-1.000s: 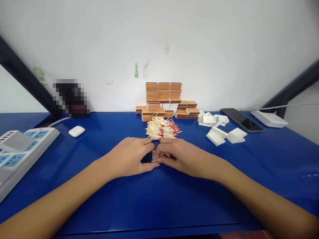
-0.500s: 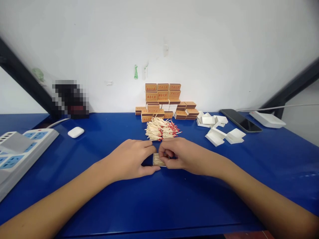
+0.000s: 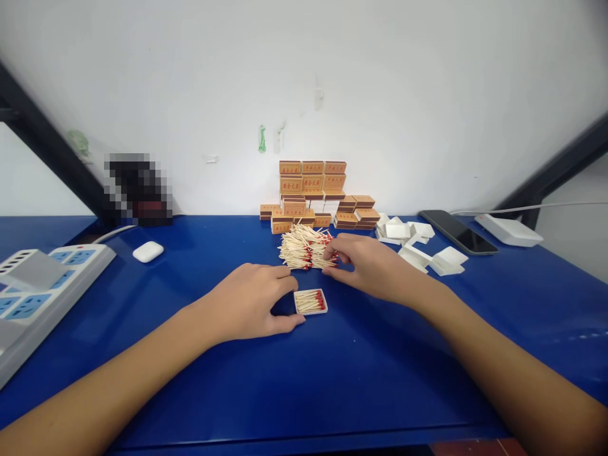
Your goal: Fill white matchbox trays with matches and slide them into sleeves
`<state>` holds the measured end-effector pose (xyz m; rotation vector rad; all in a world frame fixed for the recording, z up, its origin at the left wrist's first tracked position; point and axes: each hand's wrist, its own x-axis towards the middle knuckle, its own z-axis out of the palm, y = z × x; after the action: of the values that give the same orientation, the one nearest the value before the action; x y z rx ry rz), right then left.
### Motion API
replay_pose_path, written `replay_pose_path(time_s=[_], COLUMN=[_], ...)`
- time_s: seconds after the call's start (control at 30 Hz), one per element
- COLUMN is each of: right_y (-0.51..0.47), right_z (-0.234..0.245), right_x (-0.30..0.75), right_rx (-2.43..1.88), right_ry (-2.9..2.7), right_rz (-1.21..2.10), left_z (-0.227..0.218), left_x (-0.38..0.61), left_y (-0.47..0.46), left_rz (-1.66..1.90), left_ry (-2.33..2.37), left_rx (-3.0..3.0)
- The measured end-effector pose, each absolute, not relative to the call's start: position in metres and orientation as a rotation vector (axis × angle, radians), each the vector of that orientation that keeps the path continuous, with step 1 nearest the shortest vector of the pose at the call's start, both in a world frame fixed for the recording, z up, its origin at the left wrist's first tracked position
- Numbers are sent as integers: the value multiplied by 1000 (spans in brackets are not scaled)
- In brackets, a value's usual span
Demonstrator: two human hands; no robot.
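Observation:
A small white matchbox tray (image 3: pixel 311 313) lies on the blue table, filled with red-headed matches (image 3: pixel 310 300). My left hand (image 3: pixel 254 301) rests at its left end, thumb on the near edge and fingertips at the far edge, gripping it. Beyond the tray is a heap of loose matches (image 3: pixel 301 247), their red heads mostly toward the right. My right hand (image 3: pixel 363 263) is at the heap's right side, thumb and fingers apart around the match heads. No match is clearly pinched in it.
Stacked matchboxes (image 3: pixel 312 183) stand against the wall behind the heap. To the right are loose white trays (image 3: pixel 446 259), a phone (image 3: pixel 460 233) and a white box (image 3: pixel 508 229). A power strip (image 3: pixel 61 285) and a white earbud case (image 3: pixel 148 251) lie left.
My right hand has moved from over the tray, up and right to the match heap, and its fingers have parted. The tray's match heads now show. My left hand stays at the tray.

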<state>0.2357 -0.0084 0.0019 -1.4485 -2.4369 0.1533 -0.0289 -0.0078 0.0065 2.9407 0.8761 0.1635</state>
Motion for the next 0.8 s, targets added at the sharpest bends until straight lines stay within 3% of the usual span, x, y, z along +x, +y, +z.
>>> replay_pose_path(time_s=[0.8], right_y=[-10], right_z=[10], right_x=[236], right_rx=[-1384], right_ry=[-2478], right_rz=[275], left_z=[5], left_x=[-28], left_y=[-8], left_rz=[189], left_ry=[868], left_rx=[2957])
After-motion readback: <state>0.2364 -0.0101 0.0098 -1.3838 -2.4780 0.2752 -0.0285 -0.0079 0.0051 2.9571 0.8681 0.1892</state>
